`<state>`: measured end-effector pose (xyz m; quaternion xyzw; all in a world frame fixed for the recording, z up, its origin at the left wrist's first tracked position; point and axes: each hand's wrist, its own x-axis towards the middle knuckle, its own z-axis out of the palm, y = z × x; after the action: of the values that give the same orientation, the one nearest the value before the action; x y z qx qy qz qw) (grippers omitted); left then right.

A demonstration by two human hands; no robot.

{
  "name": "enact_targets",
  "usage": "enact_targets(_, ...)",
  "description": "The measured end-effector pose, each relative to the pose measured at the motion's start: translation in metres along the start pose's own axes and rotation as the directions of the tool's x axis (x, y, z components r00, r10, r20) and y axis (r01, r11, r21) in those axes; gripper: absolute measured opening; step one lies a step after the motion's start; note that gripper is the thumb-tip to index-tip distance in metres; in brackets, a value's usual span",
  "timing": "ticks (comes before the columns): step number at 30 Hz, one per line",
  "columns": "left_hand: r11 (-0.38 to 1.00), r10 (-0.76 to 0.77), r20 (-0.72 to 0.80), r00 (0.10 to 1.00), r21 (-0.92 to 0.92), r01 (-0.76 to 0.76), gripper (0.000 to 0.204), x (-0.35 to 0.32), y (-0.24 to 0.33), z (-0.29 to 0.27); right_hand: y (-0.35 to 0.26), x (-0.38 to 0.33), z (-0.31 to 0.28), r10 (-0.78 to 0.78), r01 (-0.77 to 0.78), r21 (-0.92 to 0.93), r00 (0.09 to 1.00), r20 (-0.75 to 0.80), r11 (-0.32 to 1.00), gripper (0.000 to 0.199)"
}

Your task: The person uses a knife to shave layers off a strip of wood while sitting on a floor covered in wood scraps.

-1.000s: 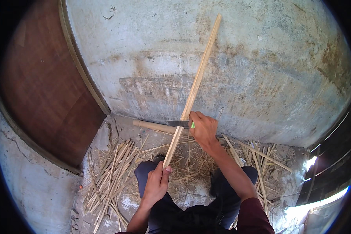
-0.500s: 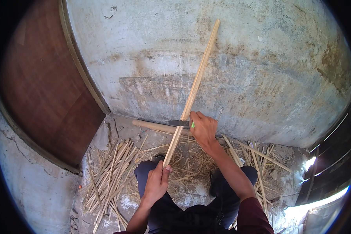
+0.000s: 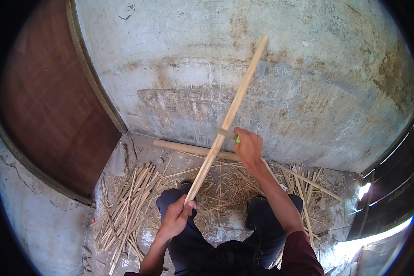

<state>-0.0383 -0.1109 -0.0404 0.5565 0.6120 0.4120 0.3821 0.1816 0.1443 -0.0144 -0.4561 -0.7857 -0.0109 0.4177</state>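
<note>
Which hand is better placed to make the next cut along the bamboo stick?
Right. The right hand already holds the knife with its blade against the bamboo stick at mid-length. The left hand has its grip on the stick's lower end, steadying it.

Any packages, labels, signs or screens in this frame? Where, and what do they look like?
None in view. Only bare things: the left hand holding a long pale stick, the right hand with a knife against it, split sticks on the floor, a stained concrete wall and a brown wooden door.
</note>
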Motion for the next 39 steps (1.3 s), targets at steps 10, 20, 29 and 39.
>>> enact_targets(10, 1.000, 0.006, 0.012, 1.000, 0.009, -0.006, 0.023, 0.002, 0.006, 0.010, -0.017, -0.020, 0.008, -0.095, 0.096, -0.003, 0.988, 0.122, 0.995, 0.022)
enact_targets(20, 0.992, -0.033, -0.059, 0.998, 0.122, 0.040, 0.020, -0.006, 0.023, 0.017, -0.012, -0.022, 0.019, -0.077, 0.077, 0.005, 0.988, 0.132, 0.997, 0.013)
enact_targets(29, 0.991, -0.020, -0.060, 0.998, 0.133, 0.028, 0.022, -0.012, 0.019, 0.020, -0.010, -0.020, 0.018, -0.080, 0.080, -0.005, 0.996, 0.031, 0.997, 0.006)
enact_targets(39, 0.994, -0.004, -0.061, 0.998, 0.111, 0.010, 0.019, -0.015, 0.024, 0.017, -0.016, -0.017, 0.017, -0.036, 0.036, -0.018, 0.999, -0.040, 0.999, 0.010)
